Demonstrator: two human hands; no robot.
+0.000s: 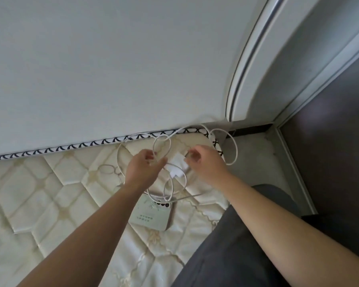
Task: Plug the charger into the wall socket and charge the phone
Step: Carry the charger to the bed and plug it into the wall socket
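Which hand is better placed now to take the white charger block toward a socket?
Probably the right hand: its fingertips are already at the charger block. The left hand is busy among the cable loops. No socket is visible.

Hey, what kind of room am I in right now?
Most likely a bedroom. A bare quilted mattress lies pushed against a plain white wall, and a door frame stands just past its corner, with dark flooring beyond.

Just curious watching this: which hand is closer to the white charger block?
Right. The right hand has its fingertips at the white charger block, apparently pinching it. The left hand is just beside it, holding a loop of the cable.
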